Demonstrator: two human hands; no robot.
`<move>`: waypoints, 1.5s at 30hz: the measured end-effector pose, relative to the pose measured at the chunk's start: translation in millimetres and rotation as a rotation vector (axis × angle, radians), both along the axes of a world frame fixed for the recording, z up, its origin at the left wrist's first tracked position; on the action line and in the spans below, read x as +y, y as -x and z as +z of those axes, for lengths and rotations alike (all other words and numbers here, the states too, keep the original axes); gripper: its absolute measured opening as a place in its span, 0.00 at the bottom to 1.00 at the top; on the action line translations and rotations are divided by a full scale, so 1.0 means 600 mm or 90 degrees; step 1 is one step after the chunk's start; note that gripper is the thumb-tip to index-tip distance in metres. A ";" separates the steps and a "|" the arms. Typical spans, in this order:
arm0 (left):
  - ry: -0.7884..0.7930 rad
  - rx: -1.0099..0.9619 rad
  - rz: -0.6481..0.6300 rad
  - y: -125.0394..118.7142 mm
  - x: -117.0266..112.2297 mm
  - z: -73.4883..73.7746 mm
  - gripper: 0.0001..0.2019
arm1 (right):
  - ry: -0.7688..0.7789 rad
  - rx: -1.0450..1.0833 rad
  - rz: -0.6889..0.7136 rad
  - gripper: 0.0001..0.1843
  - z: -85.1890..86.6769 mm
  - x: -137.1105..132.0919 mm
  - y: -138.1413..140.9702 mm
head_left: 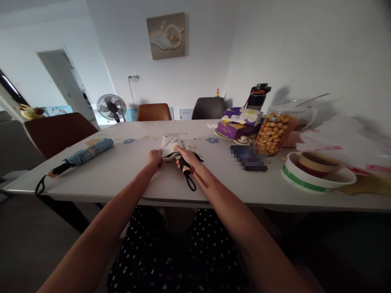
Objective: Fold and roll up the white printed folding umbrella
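A folded white umbrella [170, 145] with a black handle and wrist loop [190, 182] lies on the white table [122, 171] in front of me. My left hand [154, 157] is closed on the near left edge of its canopy. My right hand [187, 156] rests over the canopy's near end and the handle, fingers curled around it. A second folded umbrella [87, 153], light blue with a black handle, lies apart at the table's left.
At the right stand a bag of yellow snacks [273, 133], a purple box [233, 127], a dark phone-like object [249, 157], a white bowl with a green stripe [305, 179] and a glass jug [297, 110]. Chairs [56, 132] surround the table; a fan [111, 106] stands behind.
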State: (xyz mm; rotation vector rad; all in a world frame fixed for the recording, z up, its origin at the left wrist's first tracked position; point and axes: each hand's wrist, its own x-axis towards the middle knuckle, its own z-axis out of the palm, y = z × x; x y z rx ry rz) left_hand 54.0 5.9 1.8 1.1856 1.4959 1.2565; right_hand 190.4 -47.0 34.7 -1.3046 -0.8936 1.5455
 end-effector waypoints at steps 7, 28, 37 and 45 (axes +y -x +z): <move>-0.089 0.111 0.108 0.006 0.004 -0.001 0.07 | -0.039 -0.067 -0.034 0.11 -0.004 -0.003 0.005; -0.035 -0.449 -0.217 -0.022 -0.004 0.022 0.20 | -0.150 -0.123 0.142 0.11 -0.026 -0.015 0.024; 0.003 -0.537 -0.242 -0.001 0.003 0.023 0.17 | -0.152 -0.037 0.199 0.11 -0.025 -0.020 0.030; -0.033 -0.492 -0.220 0.005 -0.001 0.026 0.24 | -0.124 0.013 0.237 0.12 -0.021 -0.023 0.025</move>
